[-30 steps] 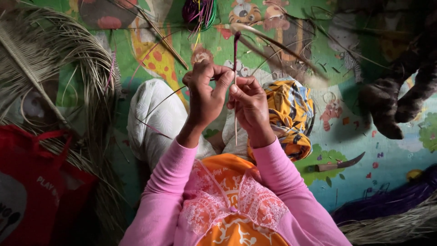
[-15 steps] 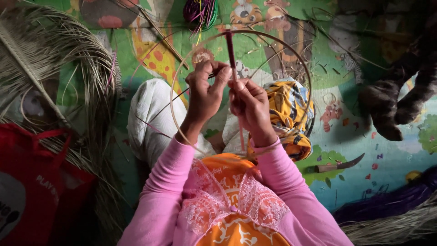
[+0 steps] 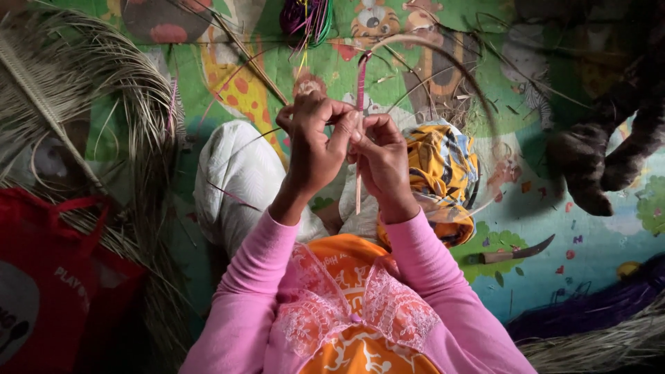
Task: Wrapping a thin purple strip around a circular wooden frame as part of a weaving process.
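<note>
Both hands are pinching a thin pink strip (image 3: 359, 83) at mid scene: the left hand (image 3: 313, 149) and right hand (image 3: 382, 161) are touching, above the colourful floor mat (image 3: 554, 228).

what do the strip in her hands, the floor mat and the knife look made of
Strip pinched between left hand and right hand: probably dyed plant fibre, thin, flat, matte purple-pink, bending in a curve. Floor mat: likely foam or vinyl, smooth with printed cartoon colours. Knife: dark curved metal blade, apparently a wooden handle.
</note>
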